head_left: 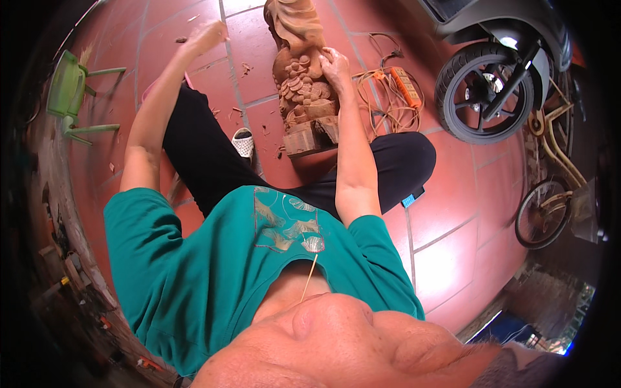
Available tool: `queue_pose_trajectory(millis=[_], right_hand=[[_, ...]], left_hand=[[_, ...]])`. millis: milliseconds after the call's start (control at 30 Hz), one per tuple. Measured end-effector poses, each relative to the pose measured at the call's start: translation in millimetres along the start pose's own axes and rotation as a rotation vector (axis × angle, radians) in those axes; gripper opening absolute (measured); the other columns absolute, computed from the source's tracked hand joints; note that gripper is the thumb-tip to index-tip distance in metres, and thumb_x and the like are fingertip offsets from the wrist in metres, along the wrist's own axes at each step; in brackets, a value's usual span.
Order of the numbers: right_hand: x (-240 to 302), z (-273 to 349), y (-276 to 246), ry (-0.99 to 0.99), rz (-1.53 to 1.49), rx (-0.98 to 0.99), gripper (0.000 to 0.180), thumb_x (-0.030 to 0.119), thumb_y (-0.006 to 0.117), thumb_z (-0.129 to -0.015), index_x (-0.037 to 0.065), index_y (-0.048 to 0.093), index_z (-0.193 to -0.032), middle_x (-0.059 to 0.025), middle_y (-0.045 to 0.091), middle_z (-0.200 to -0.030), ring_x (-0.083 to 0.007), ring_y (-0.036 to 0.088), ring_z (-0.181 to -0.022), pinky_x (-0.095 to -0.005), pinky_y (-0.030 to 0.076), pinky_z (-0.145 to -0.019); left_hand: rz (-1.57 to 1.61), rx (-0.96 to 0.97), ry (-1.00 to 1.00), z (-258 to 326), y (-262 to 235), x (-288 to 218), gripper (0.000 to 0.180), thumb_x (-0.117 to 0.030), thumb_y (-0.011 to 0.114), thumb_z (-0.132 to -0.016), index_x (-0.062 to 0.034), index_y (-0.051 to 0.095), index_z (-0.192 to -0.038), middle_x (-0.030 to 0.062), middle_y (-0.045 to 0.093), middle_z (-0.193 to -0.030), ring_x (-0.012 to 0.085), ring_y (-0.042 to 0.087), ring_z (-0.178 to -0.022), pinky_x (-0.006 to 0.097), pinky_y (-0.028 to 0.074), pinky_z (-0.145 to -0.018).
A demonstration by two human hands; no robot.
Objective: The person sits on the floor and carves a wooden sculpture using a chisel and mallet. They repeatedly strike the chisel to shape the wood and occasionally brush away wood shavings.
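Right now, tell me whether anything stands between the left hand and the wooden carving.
Nothing visible does: floor tiles show between the left hand and the wooden carving. The right hand touches the carving's side.

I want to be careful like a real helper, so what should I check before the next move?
1. Right hand touching the wooden carving: ok.
2. Left hand away from the carving: ok, it is out to the left.
3. Left hand empty: cannot tell, it is blurred.
4. Floor free of wood chips: not ok, some are scattered there.
5. Orange power strip apart from the carving: ok.
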State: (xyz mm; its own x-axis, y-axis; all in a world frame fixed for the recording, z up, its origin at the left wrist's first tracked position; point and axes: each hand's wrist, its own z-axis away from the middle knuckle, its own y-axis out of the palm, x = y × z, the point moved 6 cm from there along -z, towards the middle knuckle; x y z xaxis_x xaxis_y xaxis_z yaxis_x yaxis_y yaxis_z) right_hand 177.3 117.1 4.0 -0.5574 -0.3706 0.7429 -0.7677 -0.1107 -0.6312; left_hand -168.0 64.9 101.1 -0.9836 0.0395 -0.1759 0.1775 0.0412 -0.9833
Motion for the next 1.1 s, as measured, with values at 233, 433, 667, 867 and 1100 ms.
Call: queue_pose_trajectory(millis=[233, 433, 667, 867, 1100], right_hand=[[21.7, 9.8, 31.7, -0.232, 0.733, 0.053, 0.042, 0.026, 0.046, -0.094, 0.006, 0.058, -0.129, -0.0103, 0.056, -0.137, -0.0259, 0.047, -0.131, -0.0613, 0.034, -0.102], [40.7, 20.9, 20.2, -0.336, 0.669, 0.097, 0.029, 0.026, 0.059, -0.090, 0.013, 0.068, -0.115, -0.0164, 0.060, -0.132, -0.0324, 0.051, -0.128, -0.0506, 0.037, -0.108], [44.3, 9.0, 7.8, -0.280, 0.097, 0.162, 0.016, 0.013, 0.063, -0.090, 0.002, 0.071, -0.099, -0.0146, 0.070, -0.087, -0.0269, 0.064, -0.086, -0.0359, 0.049, -0.080], [59.1, 21.5, 1.8, -0.321, 0.264, 0.172, 0.019, 0.008, 0.063, -0.088, 0.008, 0.071, -0.105, -0.0084, 0.071, -0.103, -0.0263, 0.061, -0.097, -0.0367, 0.042, -0.092], [57.1, 21.6, 4.2, -0.325, 0.226, 0.163, 0.019, 0.008, 0.063, -0.088, 0.010, 0.071, -0.106, -0.0076, 0.071, -0.104, -0.0270, 0.061, -0.098, -0.0369, 0.043, -0.092]], left_hand=[[0.288, -0.450, -0.144, 79.2, -36.7, 141.2, 0.014, -0.015, 0.067, -0.085, -0.0138, 0.077, -0.095, 0.0091, 0.074, -0.088, 0.0200, 0.071, -0.076, 0.036, 0.054, -0.068], [0.855, -0.800, -0.774, 256.2, 80.4, 215.8, 0.022, -0.012, 0.073, -0.079, -0.0070, 0.075, -0.100, 0.0028, 0.071, -0.076, 0.0106, 0.065, -0.074, 0.028, 0.051, -0.068], [0.982, -0.744, -1.387, 420.1, 204.4, 164.4, 0.023, -0.004, 0.067, -0.081, -0.0065, 0.074, -0.103, 0.0028, 0.071, -0.084, 0.0094, 0.057, -0.057, 0.026, 0.040, -0.042], [1.089, -0.773, -1.198, 384.8, 178.5, 162.1, 0.025, -0.002, 0.064, -0.083, -0.0054, 0.072, -0.106, 0.0014, 0.071, -0.091, 0.0093, 0.061, -0.069, 0.024, 0.044, -0.048], [1.060, -1.300, -0.577, 319.2, -80.5, 171.7, 0.014, 0.002, 0.062, -0.085, -0.0043, 0.071, -0.094, -0.0001, 0.068, -0.081, 0.0087, 0.055, -0.065, 0.027, 0.045, -0.057]])
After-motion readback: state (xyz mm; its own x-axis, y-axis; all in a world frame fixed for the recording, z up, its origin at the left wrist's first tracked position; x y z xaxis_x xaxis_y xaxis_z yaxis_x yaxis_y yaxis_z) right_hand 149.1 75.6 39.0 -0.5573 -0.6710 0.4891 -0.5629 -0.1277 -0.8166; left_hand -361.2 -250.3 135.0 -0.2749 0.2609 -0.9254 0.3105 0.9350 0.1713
